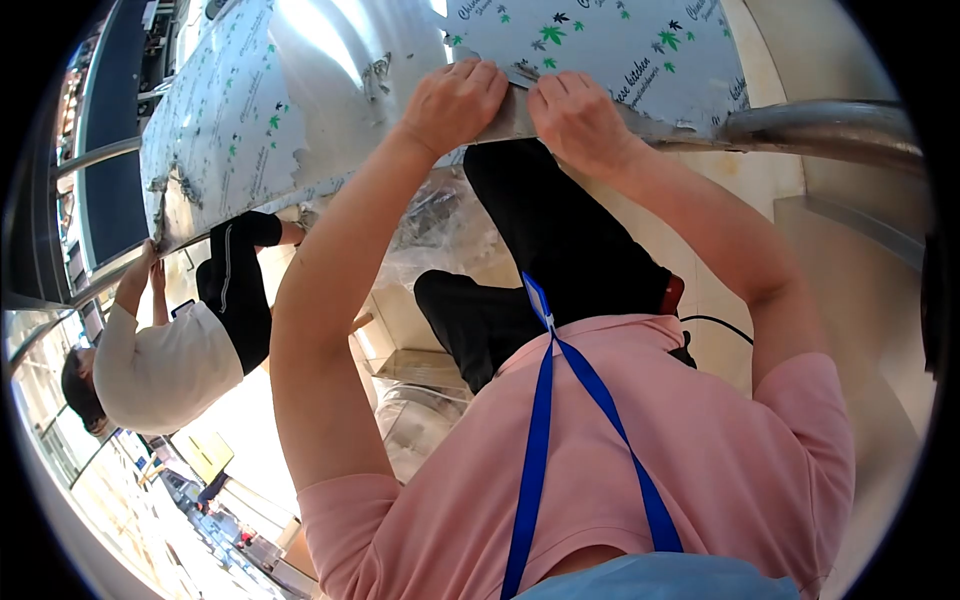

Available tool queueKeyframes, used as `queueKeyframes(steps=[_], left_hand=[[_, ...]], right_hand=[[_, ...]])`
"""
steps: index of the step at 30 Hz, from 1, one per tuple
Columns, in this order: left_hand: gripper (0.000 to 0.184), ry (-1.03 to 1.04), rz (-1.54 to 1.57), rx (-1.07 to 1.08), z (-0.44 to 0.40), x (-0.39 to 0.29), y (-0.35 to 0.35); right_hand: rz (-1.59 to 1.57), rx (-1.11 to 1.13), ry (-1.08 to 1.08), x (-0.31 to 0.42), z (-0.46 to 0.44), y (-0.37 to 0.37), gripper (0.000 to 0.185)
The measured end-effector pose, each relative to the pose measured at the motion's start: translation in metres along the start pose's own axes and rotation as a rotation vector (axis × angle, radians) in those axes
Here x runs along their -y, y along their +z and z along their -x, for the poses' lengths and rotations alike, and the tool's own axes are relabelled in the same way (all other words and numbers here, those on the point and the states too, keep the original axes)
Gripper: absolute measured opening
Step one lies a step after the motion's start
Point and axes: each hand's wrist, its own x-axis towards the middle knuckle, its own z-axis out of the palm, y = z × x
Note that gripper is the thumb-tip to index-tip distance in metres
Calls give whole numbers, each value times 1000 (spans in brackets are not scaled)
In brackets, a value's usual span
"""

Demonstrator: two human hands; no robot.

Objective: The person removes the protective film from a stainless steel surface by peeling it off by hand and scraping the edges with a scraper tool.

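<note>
A metal surface (225,135) bears a printed film with green leaves and lettering, torn and crumpled in places. At its near edge my left hand (455,105) is closed, its fingers curled down on the film's torn margin. Close to its right, my right hand (580,120) is closed too, fingers bent over the same edge. A small, thin flap shows between the two hands. What the fingertips hold is hidden.
At the left another person (165,370) in a white shirt has their hands at the surface's left corner. A metal tube (820,125) runs along the right. Clear plastic wrapping (440,230) lies below. A blue lanyard (535,450) hangs over my pink shirt.
</note>
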Motion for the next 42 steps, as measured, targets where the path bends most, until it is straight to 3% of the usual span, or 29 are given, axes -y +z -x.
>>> queueKeyframes(steps=[2, 5, 8, 11, 14, 20, 42], left_hand=[[8, 10, -12, -5, 0, 1, -2], [25, -17, 20, 190, 4, 0, -7], [25, -19, 18, 193, 3, 4, -6], [8, 49, -12, -6, -2, 8, 1], [7, 50, -1, 23, 0, 9, 5], [6, 72, -18, -58, -1, 11, 8], [8, 16, 23, -21, 0, 12, 11]], right_hand=[[-42, -3, 22, 1, 0, -3, 6], [-43, 30, 21, 0, 0, -4, 6], [-5, -37, 9, -3, -2, 5, 6], [-38, 55, 50, -1, -2, 3, 15], [-38, 6, 28, -3, -4, 5, 6], [-8, -10, 23, -3, -5, 6, 6], [-60, 96, 92, -5, -8, 4, 14]])
